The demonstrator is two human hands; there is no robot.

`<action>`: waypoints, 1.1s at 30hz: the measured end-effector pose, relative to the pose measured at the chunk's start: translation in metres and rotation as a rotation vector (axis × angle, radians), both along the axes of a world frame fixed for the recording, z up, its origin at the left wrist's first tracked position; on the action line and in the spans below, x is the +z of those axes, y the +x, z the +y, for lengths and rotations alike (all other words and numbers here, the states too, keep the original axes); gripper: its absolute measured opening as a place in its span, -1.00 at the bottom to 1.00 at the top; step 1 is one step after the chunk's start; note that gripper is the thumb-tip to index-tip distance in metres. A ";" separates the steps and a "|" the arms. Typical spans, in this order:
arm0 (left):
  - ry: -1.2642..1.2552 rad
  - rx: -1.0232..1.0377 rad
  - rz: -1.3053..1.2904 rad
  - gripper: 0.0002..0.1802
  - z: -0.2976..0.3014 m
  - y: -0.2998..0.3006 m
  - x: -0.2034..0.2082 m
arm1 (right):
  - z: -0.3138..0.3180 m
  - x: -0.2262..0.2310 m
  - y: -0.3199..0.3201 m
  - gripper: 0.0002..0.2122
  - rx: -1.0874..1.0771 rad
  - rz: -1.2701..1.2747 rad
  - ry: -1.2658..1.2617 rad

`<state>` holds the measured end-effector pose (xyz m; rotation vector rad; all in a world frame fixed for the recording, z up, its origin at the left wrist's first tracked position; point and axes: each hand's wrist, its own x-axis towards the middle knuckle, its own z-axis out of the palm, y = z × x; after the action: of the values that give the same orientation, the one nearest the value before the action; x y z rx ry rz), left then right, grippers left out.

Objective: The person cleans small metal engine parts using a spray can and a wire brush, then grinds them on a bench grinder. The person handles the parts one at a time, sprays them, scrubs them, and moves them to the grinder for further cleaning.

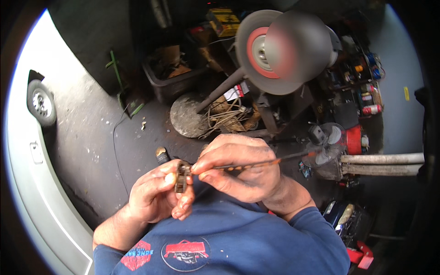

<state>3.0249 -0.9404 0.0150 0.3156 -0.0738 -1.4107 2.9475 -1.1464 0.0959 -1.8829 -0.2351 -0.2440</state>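
In front of my chest, my left hand [158, 190] pinches a small brownish metal part [182, 178] with a slotted, hollow look. Close by on its right, my right hand [240, 167] has its thumb and fingers closed on a thin dark rod-like tool [293, 157] with orange patches. The tool's long end points to the right and is smeared by motion. Its near tip lies at the metal part's right side; whether the two touch I cannot tell. Both hands look grimy with dark smudges.
Ahead stands a large grey round disc [245, 46] with a red ring, on a pole with a round base [185, 117]. A dark bin [176, 85] holds cardboard. A green metal stand [114, 66] and a light-coloured vehicle [34, 183] are at left. Cluttered shelves [366, 91] line the right.
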 end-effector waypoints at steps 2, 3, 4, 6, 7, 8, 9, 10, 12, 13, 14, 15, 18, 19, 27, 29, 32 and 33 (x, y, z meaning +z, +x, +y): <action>0.073 0.075 -0.175 -0.64 -0.007 0.001 -0.005 | -0.016 0.001 -0.021 -0.90 -0.150 0.069 0.002; 0.139 0.120 -0.275 -0.66 -0.013 0.000 -0.009 | -0.026 -0.001 -0.033 -0.91 -0.248 0.050 0.044; 0.179 0.173 -0.366 -0.67 -0.018 -0.001 -0.014 | -0.038 -0.004 -0.046 -0.92 -0.351 0.080 0.055; 0.273 0.202 -0.442 -0.73 -0.029 -0.005 -0.022 | -0.066 -0.009 -0.076 -0.90 -0.671 0.281 0.354; 0.321 0.209 -0.494 -0.75 -0.035 -0.007 -0.026 | -0.090 -0.013 -0.086 -0.88 -0.746 0.325 0.305; 0.370 0.220 -0.548 -0.76 -0.041 -0.010 -0.029 | -0.114 -0.018 -0.093 -0.86 -0.833 0.400 0.260; 0.379 0.231 -0.563 -0.78 -0.047 -0.014 -0.031 | -0.134 -0.025 -0.098 -0.85 -0.874 0.432 0.260; 0.388 0.236 -0.608 -0.78 -0.054 -0.018 -0.033 | -0.151 -0.032 -0.101 -0.84 -0.976 0.512 0.264; 0.418 0.248 -0.707 -0.78 -0.071 -0.026 -0.032 | -0.173 -0.047 -0.109 -0.79 -0.925 0.650 0.212; 0.388 0.261 -0.699 -0.78 -0.081 -0.031 -0.032 | -0.182 -0.055 -0.107 -0.81 -0.848 0.684 0.122; 0.379 0.239 -0.678 -0.78 -0.090 -0.035 -0.029 | -0.190 -0.062 -0.105 -0.82 -0.802 0.753 0.036; 0.371 0.218 -0.660 -0.78 -0.100 -0.038 -0.027 | -0.196 -0.068 -0.101 -0.81 -0.837 0.782 -0.035; 0.326 0.169 -0.637 -0.75 -0.124 -0.044 -0.016 | -0.210 -0.077 -0.097 -0.73 -0.875 0.741 -0.145; 0.312 0.163 -0.616 -0.74 -0.132 -0.047 -0.012 | -0.211 -0.080 -0.097 -0.71 -0.897 0.685 -0.209; 0.235 0.325 -0.497 -0.76 -0.168 -0.057 0.001 | -0.196 -0.053 -0.115 -0.63 -0.863 0.447 -0.370; 0.141 0.333 -0.368 -0.73 -0.173 -0.055 0.000 | -0.175 -0.042 -0.113 -0.63 -0.665 0.272 -0.150; 0.153 0.391 -0.355 -0.74 -0.187 -0.060 -0.004 | -0.140 -0.037 -0.099 -0.56 -0.287 0.146 0.100; 0.151 0.413 -0.374 -0.74 -0.192 -0.061 -0.005 | -0.131 -0.038 -0.090 -0.56 -0.282 0.065 0.121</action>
<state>2.9643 -1.1325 0.0100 0.6789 -0.1971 -0.9372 2.8580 -1.2778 0.0577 -1.7965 0.0898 -0.3795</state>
